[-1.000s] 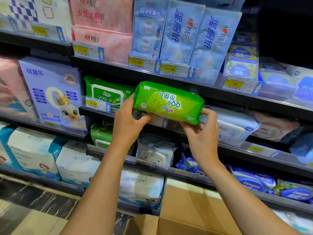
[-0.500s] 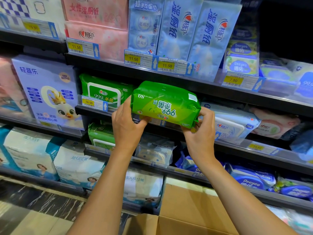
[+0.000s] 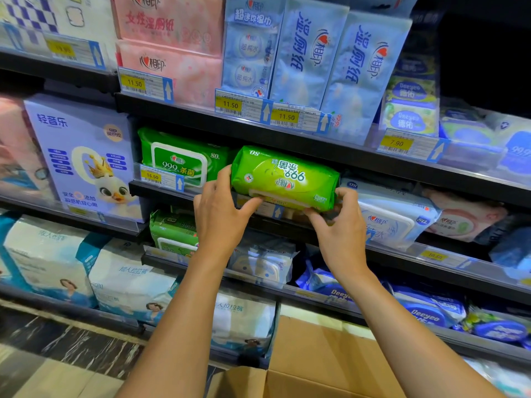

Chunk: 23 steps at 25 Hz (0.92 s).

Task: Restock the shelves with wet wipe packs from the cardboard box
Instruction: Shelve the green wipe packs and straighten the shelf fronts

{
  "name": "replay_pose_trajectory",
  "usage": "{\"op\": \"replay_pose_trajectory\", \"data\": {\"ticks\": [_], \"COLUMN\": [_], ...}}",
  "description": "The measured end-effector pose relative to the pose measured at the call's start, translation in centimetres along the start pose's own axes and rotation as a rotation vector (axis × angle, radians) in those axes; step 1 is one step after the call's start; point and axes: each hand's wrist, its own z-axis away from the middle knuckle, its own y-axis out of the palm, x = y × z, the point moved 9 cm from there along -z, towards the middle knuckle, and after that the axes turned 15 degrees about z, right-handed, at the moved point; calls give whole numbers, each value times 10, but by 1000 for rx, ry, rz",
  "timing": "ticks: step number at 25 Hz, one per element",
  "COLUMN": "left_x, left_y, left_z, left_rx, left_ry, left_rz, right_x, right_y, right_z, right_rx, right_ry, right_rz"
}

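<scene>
ok so well below the black metal shelf (image 3: 161, 195) the brown cardboard box (image 3: 316, 354) is sitting open, the bright green plastic wet wipe pack (image 3: 283, 178) is hanging upside down at that shelf's front edge, and the left hand (image 3: 219, 214) and right hand (image 3: 342, 228) are gripping its two ends

Single head-worn wide-angle view, looking forward and down at shop shelves from close by

The camera sits above and behind both forearms, which enter from the bottom edge and run up to mid-frame, where the left hand (image 3: 221, 208) and right hand (image 3: 342, 225) hold a green wet wipe pack (image 3: 283, 179) near the centre. The shelves (image 3: 316, 145) fill almost the whole frame at arm's reach, their edges slanting down to the right, and the far right falls into shadow and blur. The open cardboard box (image 3: 316, 354) lies at the bottom edge, right under the camera, with a strip of dark marbled floor (image 3: 57, 340) at lower left
</scene>
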Motion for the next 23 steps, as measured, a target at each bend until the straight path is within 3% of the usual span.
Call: {"op": "replay_pose_trajectory", "data": {"ticks": [8,15,23], "left_x": [-10,-4,35], "left_y": [9,-18,-93], "left_z": [-6,-2,-30], "left_rx": [27,22,-66], "left_ry": [4,58,-179], "left_rz": [-157,-74,-123], "right_x": [-3,3,8], "right_y": [-1,-3,4], "right_z": [-13,-17,-7], "right_rx": [36,147,147], "right_ry": [41,83,133], "right_rz": [320,393,395]}}
